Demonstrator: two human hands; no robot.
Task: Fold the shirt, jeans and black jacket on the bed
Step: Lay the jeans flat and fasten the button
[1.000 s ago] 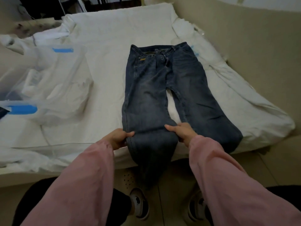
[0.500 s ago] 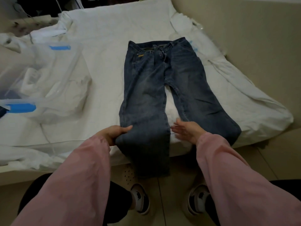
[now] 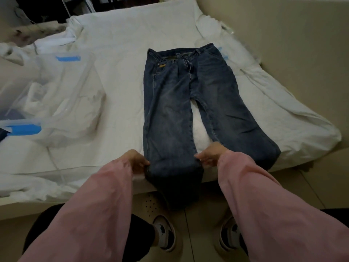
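Two legs of the jeans (image 3: 181,110) are lying face up on the bed (image 3: 120,35), waistband at 12 o'clock, cuffs at 6 o'clock; the long axis is running straight away from the person. The leg on the person's left is lying straight and hanging over the near mattress edge toward the floor; the right leg is splaying out toward 4 o'clock.

The left hand (image 3: 135,160) is pinching the outer seam of the left leg at 9 o'clock of the knee area. The right hand (image 3: 208,155) is gripping that leg's inner edge at 3 o'clock, fingers curled on the denim.

Judgement: the step in hand is squaring this leg before a lengthwise fold. Doing it well is meaning tensioning both edges evenly, keeping the seams parallel, then laying one leg over the other so inseams are matching.

A clear plastic bin (image 3: 56,103) is sitting well apart at 9 o'clock. Shirt and jacket: not identifiable.
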